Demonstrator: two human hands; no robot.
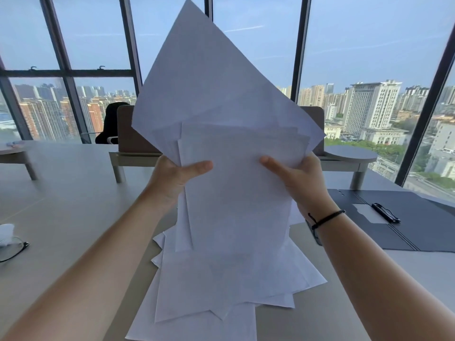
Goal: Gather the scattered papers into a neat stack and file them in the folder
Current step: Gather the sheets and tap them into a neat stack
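At frame centre, my left hand (176,179) and right hand (299,179) both grip an uneven sheaf of papers (229,148) upright above the worktop (73,193). The open folder (418,217) lies at right. One skewed sheet juts diagonally upward; I judge it could slip free or crease when squaring the stack

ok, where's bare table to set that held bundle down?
Widest bare patch: left of the left hand, between the glasses and the loose sheets. A narrower strip lies below the open folder, right of the right hand. The centre is crowded with papers.
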